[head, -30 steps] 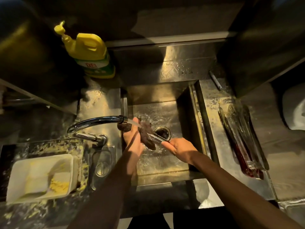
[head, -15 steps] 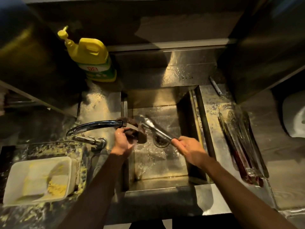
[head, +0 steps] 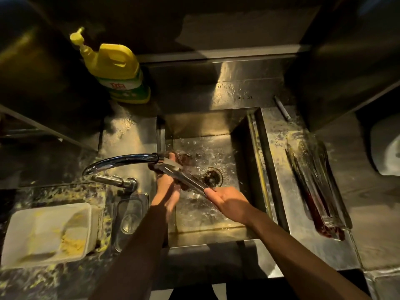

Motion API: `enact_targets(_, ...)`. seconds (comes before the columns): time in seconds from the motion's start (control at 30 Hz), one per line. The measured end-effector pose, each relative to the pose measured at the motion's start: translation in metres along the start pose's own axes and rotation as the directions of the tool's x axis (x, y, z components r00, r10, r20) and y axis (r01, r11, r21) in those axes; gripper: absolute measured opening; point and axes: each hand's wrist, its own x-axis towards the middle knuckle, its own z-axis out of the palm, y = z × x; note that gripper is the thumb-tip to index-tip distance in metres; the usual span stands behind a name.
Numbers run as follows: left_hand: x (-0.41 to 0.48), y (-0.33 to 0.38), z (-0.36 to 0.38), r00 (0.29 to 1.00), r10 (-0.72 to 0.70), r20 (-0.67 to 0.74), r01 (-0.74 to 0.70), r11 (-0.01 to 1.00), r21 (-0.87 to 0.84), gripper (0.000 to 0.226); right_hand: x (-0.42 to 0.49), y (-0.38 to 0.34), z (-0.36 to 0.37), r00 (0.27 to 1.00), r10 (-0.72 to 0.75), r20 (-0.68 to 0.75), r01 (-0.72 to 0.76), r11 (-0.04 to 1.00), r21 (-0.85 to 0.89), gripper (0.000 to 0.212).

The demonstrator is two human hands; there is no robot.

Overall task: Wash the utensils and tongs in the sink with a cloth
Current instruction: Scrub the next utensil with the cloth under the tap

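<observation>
Metal tongs [head: 184, 176] lie slanted over the steel sink [head: 253, 161], their far end under the running tap [head: 121, 161]. My right hand [head: 229, 202] grips their near end, just in front of the drain [head: 212, 177]. My left hand [head: 167, 191] holds a dark brown cloth [head: 184, 158] against the tongs' far end, beneath the spout. Water splashes across the sink floor. More tongs with dark red handles [head: 318, 191] lie on the counter right of the sink.
A yellow detergent bottle [head: 114, 68] stands behind the sink at the left. A white tub with yellow residue [head: 47, 232] sits front left on a spattered counter. A clear small container [head: 129, 215] lies beside the tap base. A white dish [head: 387, 146] shows at the right edge.
The tongs have swung up from near the drain until their far end lies under the spout. My left hand with the cloth has slid along them toward that end. My right hand keeps its grip.
</observation>
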Motion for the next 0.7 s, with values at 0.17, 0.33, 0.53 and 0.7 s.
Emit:
enact_targets(0.17, -0.025, -0.026, 0.010, 0.967, -0.112, 0.231, 0.053, 0.968, 0.247, 0.023, 0.014, -0.024, -0.011, 0.997, -0.018, -0.072, 0.029, 0.988, 0.151, 0.063)
enact_targets(0.33, -0.013, -0.019, 0.023, 0.984, -0.121, 0.132, 0.075, 0.948, 0.311, 0.016, 0.009, -0.016, -0.016, 0.998, -0.048, -0.041, 0.053, 0.991, 0.120, 0.052)
enact_targets(0.53, 0.015, -0.002, -0.010, 0.996, 0.090, 0.010, -0.089, 0.946, 0.311, 0.019, -0.011, 0.016, -0.054, 0.995, 0.051, 0.085, -0.042, 0.993, -0.106, 0.060)
enact_targets(0.7, 0.017, -0.001, -0.018, 0.948, 0.307, 0.085, -0.308, 0.816, 0.489, 0.032, -0.002, 0.013, -0.073, 0.997, -0.011, 0.071, 0.027, 0.972, -0.233, 0.074)
